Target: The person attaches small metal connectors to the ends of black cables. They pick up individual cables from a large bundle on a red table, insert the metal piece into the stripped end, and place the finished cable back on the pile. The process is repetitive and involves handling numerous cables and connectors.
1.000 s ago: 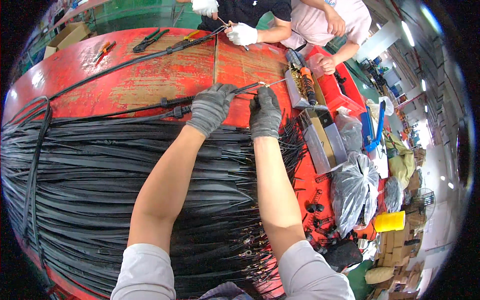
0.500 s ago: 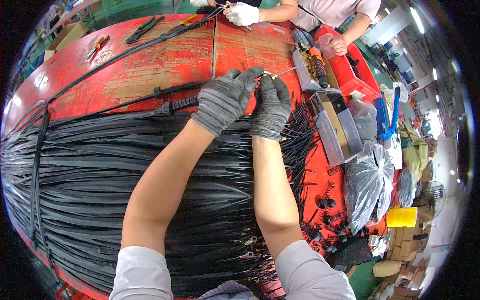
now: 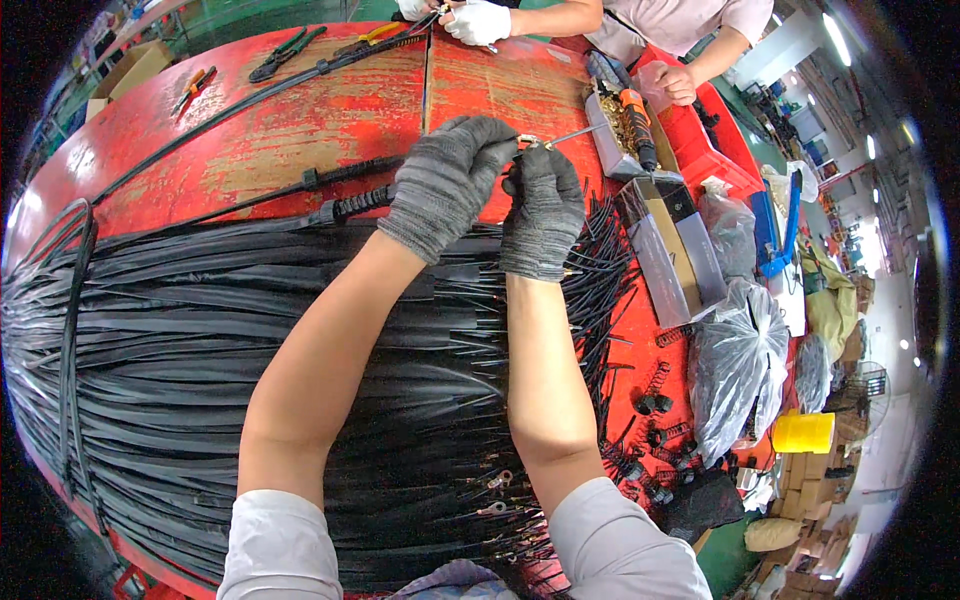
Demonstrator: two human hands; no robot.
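Observation:
My left hand (image 3: 452, 185), in a grey knit glove, is closed with its fingertips against a small shiny metal piece (image 3: 527, 141). A black cable (image 3: 350, 172) runs from the left and goes out of sight under this hand. Close beside it, my right hand (image 3: 545, 210), gloved alike, is pinched at the same spot. From its fingertips a thin grey rod (image 3: 578, 133) sticks out to the right; its other end is hidden. Below the left hand lies a ribbed black cable sleeve (image 3: 360, 203). Both forearms cross over a large bundle of black cables (image 3: 200, 350).
Right of my hands stand a box of small brass parts with an orange-black power tool (image 3: 636, 128), a red bin (image 3: 715, 160), an open carton (image 3: 672, 250) and plastic bags (image 3: 740, 370). Pliers (image 3: 287, 54) lie far left. Across the table a co-worker's gloved hand (image 3: 478, 22) handles cables.
My left hand has shifted slightly up and left, and its fingers have drawn back from the right hand, so the small metal piece shows more. The right hand has barely moved.

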